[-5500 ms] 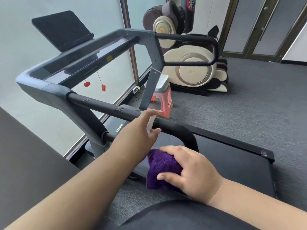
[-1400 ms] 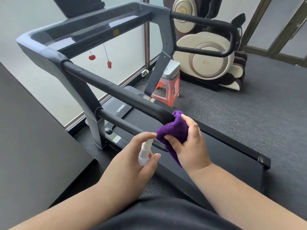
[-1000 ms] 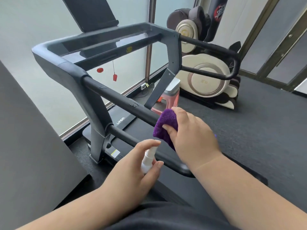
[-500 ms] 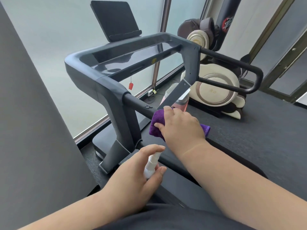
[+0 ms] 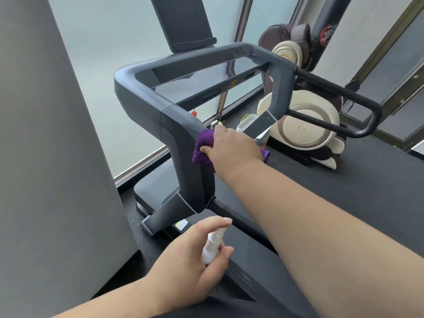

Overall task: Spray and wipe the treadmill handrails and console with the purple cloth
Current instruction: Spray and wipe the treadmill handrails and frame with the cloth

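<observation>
The dark grey treadmill frame point(image 5: 146, 104) fills the middle, with its glossy console panel point(image 5: 195, 81) on top and a black tablet holder point(image 5: 183, 21) behind it. My right hand point(image 5: 231, 148) grips the purple cloth point(image 5: 202, 148) and holds it wrapped on the near handrail, right where the rail meets the upright post; that stretch of rail is hidden under hand and arm. Low in front, my left hand point(image 5: 190, 265) holds a small white spray bottle point(image 5: 213, 245), index finger over its top. The far handrail point(image 5: 344, 95) loops at right.
A large grey panel point(image 5: 52, 157) stands close at left. Frosted windows point(image 5: 110, 42) run behind the treadmill. A cream and brown massage chair point(image 5: 302, 120) sits beyond the far rail, on dark carpet point(image 5: 378, 180). The black treadmill deck point(image 5: 252, 260) lies below my arms.
My right hand has slid the purple cloth forward along the near handrail, from its rear curve up to the upright post. My left hand has kept the spray bottle low throughout.
</observation>
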`<state>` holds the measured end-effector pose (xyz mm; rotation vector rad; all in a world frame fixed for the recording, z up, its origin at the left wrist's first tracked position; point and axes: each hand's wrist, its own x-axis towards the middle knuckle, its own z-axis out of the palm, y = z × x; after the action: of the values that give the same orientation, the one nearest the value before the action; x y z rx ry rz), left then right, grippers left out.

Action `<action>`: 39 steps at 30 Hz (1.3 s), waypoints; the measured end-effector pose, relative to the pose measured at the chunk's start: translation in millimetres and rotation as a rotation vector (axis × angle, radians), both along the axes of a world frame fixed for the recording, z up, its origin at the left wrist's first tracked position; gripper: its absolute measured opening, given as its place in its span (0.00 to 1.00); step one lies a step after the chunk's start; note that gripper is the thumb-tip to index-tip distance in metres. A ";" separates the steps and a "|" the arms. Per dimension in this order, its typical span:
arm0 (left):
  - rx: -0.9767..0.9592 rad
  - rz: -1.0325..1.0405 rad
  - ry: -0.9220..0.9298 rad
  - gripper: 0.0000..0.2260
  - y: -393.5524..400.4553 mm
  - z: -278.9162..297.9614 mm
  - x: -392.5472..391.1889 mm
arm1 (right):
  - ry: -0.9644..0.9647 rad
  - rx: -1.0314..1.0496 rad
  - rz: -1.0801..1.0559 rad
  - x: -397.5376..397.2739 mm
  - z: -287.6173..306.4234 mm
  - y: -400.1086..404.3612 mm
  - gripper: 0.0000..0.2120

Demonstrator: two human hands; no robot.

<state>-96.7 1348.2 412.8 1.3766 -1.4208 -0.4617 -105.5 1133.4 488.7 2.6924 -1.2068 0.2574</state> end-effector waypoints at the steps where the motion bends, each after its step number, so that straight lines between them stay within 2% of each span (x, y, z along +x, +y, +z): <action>1: -0.003 0.000 -0.002 0.21 2.0 -0.5 1.4 | 0.006 0.019 0.002 -5.6 0.8 1.0 0.24; 3: -0.006 0.005 -0.007 0.21 5.0 -1.2 5.3 | 0.042 0.022 0.022 -24.3 0.1 4.9 0.26; 7: -0.018 0.045 -0.007 0.20 13.2 -2.1 18.5 | 0.146 -0.133 0.077 -57.1 -14.2 15.6 0.32; 11: -0.008 0.094 0.001 0.20 22.8 -1.5 30.5 | 0.200 -0.236 0.041 -40.1 -21.8 15.1 0.32; 18: -0.002 0.100 -0.029 0.19 24.7 3.7 34.8 | 0.082 -0.058 0.065 15.7 -4.8 4.7 0.33; 24: 0.020 0.073 -0.052 0.19 14.9 7.5 33.2 | -0.045 0.138 0.073 -35.8 5.6 3.4 0.23; 26: 0.027 0.074 -0.035 0.19 13.1 5.4 36.0 | -0.062 0.137 0.080 -48.3 5.5 3.7 0.22; 28: 0.031 0.082 -0.021 0.19 12.0 3.4 39.6 | -0.028 0.043 0.080 -47.4 0.7 7.0 0.20; 31: 0.042 0.099 -0.008 0.19 10.4 1.4 45.5 | 0.071 -0.124 0.001 -24.8 -5.0 10.4 0.30; 34: 0.044 0.092 -0.018 0.20 7.6 1.7 46.4 | 0.092 -0.082 -0.056 3.0 -0.2 1.9 0.37; 39: 0.035 0.051 -0.062 0.20 -1.0 8.5 39.2 | 0.104 0.106 -0.043 11.2 11.1 -9.8 0.33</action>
<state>-57.5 1347.2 421.3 1.4629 -1.4298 -0.4154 -94.3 1123.5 499.8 2.7261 -1.2801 0.0471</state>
